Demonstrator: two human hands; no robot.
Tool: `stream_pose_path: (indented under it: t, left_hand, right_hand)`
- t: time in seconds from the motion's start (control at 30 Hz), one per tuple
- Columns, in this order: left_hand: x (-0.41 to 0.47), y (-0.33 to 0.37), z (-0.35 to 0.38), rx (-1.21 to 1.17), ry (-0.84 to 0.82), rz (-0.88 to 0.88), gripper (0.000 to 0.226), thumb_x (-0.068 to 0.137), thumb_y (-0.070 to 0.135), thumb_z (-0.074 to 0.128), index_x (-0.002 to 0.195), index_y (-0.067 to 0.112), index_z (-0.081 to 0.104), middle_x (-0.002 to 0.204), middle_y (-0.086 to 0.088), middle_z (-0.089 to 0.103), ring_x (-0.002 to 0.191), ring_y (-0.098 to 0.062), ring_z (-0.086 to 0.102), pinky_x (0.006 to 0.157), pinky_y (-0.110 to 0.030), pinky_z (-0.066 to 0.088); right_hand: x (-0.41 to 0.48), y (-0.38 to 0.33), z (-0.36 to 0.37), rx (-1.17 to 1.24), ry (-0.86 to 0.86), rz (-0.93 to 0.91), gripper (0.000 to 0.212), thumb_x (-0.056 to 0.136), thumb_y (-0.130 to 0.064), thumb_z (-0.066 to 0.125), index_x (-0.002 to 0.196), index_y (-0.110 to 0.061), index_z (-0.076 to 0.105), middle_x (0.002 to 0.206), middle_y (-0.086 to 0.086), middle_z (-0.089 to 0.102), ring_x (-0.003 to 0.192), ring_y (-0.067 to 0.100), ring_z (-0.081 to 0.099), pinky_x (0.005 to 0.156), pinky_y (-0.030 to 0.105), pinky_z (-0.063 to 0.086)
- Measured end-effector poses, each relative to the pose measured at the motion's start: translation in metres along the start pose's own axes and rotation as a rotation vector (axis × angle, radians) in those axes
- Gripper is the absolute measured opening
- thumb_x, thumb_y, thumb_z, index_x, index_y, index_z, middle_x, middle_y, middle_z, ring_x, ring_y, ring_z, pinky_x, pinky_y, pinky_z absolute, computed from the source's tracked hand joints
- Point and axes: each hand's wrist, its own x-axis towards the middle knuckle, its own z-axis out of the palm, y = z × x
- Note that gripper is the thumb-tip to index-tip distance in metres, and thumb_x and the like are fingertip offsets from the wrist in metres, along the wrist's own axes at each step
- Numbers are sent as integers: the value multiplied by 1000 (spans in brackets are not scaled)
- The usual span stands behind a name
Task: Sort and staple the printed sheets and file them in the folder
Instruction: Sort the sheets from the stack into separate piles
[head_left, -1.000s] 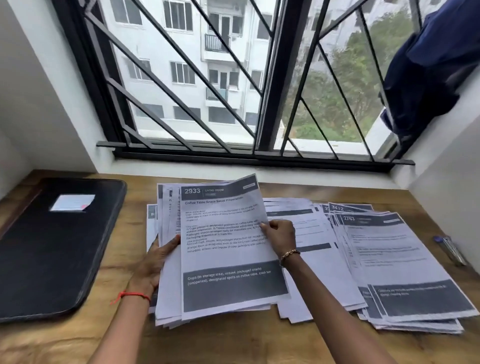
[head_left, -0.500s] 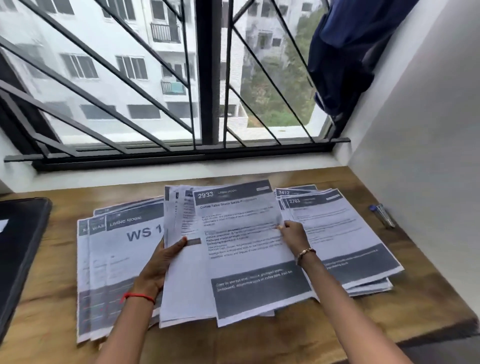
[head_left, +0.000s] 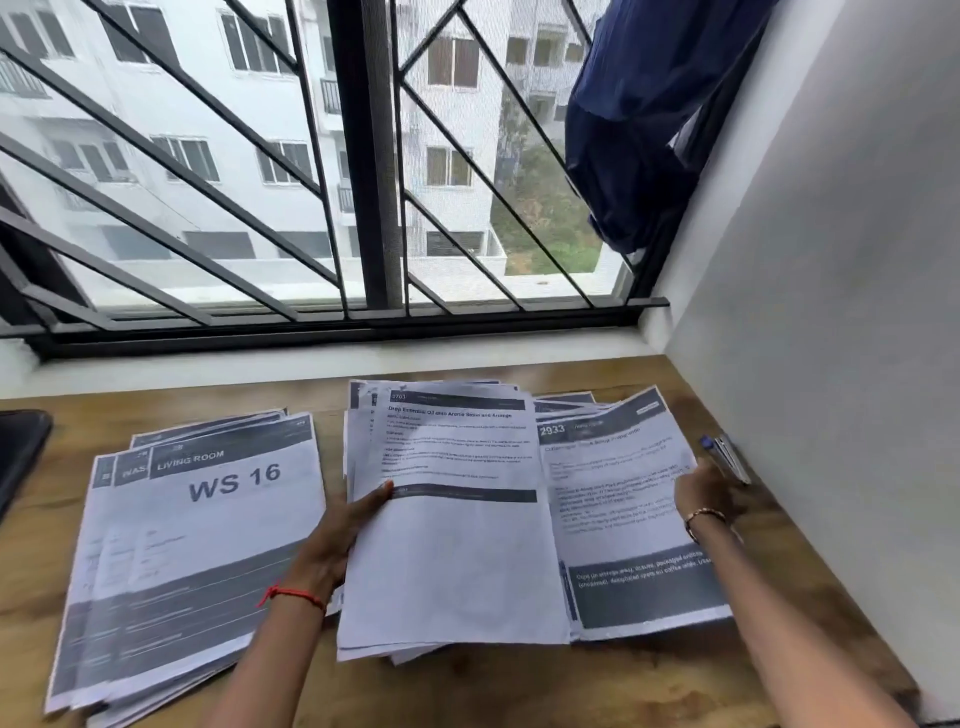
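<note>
The left hand (head_left: 340, 525) clasps the middle stack of white printed sheets (head_left: 452, 551) while the right hand (head_left: 712, 493) pinches the grey-banded white sheet numbered 2933 (head_left: 621, 499) over the right pile (head_left: 566, 401), where a loose drop risks skewing it.

Left of the left hand (head_left: 337, 540), the cover sheet (head_left: 208, 519) reads "LIVING ROOM" in its dark band, with "WS 16" in large type below. The held sheet (head_left: 457, 545) under that hand's thumb is headed "3703" and titled "Drop Essential Oil onto Aroma Stone and Arrange". The numbered sheet (head_left: 623, 519) at the right hand (head_left: 711, 491) bears "2933"; its smaller print is blurred.
</note>
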Motion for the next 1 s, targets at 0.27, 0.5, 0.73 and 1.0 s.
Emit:
stream_pose_path:
  t: [0.27,0.5,0.73,1.0]
  left_hand:
    - [3,-21,16,-12,34,37,33,87,1,53,120,3,57,109,-19,68,87,-31,70,68,-41,59]
    - [2,-27,7,-37,116,65,30,92,5,49,121,7,57,111,-18,68,88,-31,70,69,-41,59]
    - [-1,-11,-28,39,243,61,32,93,15,52,124,6,55,119,-22,63,99,-37,65,77,-45,57]
    - [-18,31,-81,87,369,158,21,96,15,49,114,13,59,96,-9,73,81,-27,71,66,-40,59]
  right_hand:
    - [-16,-37,17,217,-116,-394,36,88,-18,61,113,7,55,118,29,54,109,39,53,82,37,43]
    - [-74,-80,63,550,-575,-305,33,59,0,84,88,1,69,89,15,70,77,22,65,62,29,56]
    - [-58,-81,81,480,-501,-278,21,71,5,73,75,21,60,69,5,49,61,12,45,46,15,38]
    - [-62,-90,89,311,-251,-251,13,86,5,54,88,11,66,98,24,67,93,35,62,70,25,37]
